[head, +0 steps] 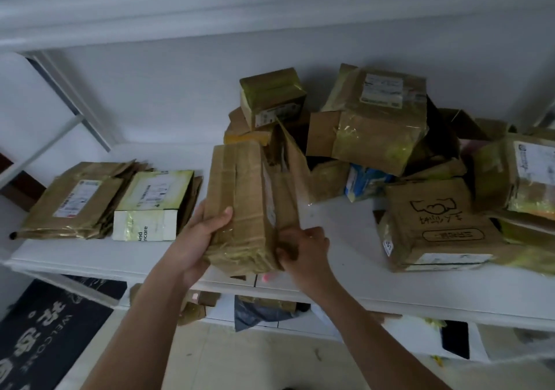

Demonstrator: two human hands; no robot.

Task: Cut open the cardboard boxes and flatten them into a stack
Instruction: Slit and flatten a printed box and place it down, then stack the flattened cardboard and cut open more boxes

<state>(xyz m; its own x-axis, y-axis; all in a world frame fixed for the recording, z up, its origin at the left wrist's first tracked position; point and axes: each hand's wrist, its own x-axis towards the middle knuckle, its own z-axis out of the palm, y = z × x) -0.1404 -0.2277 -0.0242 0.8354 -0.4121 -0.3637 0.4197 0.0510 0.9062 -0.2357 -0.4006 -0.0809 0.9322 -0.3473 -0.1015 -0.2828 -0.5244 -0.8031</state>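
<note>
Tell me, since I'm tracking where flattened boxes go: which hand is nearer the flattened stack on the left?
Left. The left hand grips the held box's left side, close beside the flattened stack. The right hand grips that box's far side, farther away.

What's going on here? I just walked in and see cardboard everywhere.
A person is breaking down boxes. Both hands, left hand and right hand, grip one taped box over the white table. Flattened boxes lie stacked at left; a pile of unflattened boxes waits at right.
</note>
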